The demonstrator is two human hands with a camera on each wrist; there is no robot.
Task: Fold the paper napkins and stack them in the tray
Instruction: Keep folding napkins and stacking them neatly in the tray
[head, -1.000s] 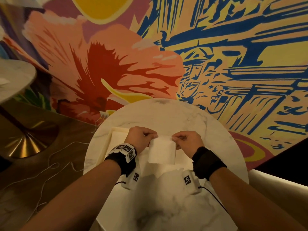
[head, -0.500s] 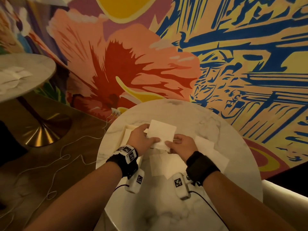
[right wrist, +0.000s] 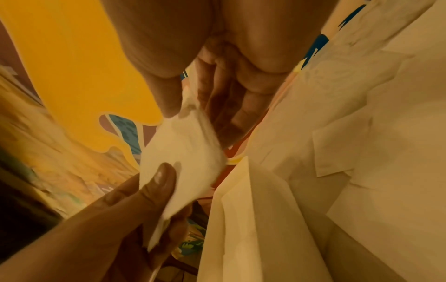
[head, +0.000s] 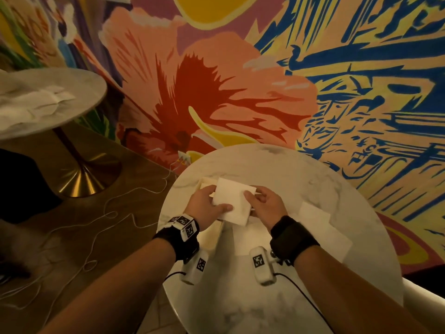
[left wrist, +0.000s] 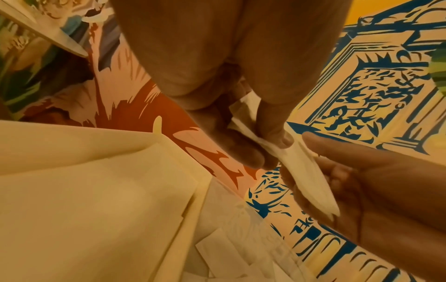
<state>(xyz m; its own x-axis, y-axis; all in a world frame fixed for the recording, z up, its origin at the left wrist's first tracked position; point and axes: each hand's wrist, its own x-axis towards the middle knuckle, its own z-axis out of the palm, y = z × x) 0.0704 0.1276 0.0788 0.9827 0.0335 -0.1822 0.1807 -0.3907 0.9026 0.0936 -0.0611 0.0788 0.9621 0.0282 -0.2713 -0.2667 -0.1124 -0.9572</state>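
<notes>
A folded white napkin [head: 234, 201] is held in the air between both hands, just over the cream tray [head: 204, 183] on the round marble table [head: 277, 172]. My left hand [head: 209, 206] pinches its left edge, thumb on top; the pinch on the napkin [left wrist: 299, 162] shows in the left wrist view. My right hand [head: 261, 203] pinches the right edge, thumb on the napkin [right wrist: 185, 152]. The tray [left wrist: 96, 190] lies below the left hand and is mostly hidden by the hands in the head view.
Unfolded napkins [head: 320, 227] lie on the table to the right of the hands. A second round table [head: 79, 88] with more napkins stands at the left. White cords [head: 101, 227] trail on the wooden floor. A painted mural wall rises behind.
Both hands have carried the folded napkin left and away from the loose napkins, to above the tray. The head view has swung left.
</notes>
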